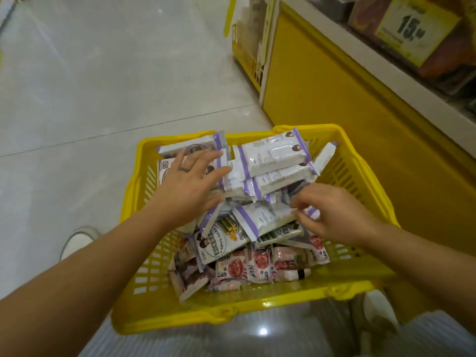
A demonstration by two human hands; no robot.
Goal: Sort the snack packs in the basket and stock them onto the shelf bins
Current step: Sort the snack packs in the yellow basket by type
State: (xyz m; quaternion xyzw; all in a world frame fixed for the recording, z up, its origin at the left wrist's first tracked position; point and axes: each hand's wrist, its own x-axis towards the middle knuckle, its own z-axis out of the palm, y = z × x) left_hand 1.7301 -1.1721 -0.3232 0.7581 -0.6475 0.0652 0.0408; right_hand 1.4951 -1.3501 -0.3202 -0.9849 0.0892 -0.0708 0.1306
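Pale glossy floor tiles (103, 99) carry a yellow basket (231, 313), set just beside the yellow shelf base (334, 86). White packs with purple stripes (273, 155) heap its far half; red-printed packs (260, 264) lie lower at the near end. The person's left hand (190, 181) rests on the far-left packs, fingers (206, 157) straight and spread, gripping nothing. The right hand (332, 215) has its fingers (301, 199) curled, pinching the edge of one purple-striped pack (265, 217) mid-heap

yellow price sign (414, 29): "15" | snack packs (273, 155): print too blurred
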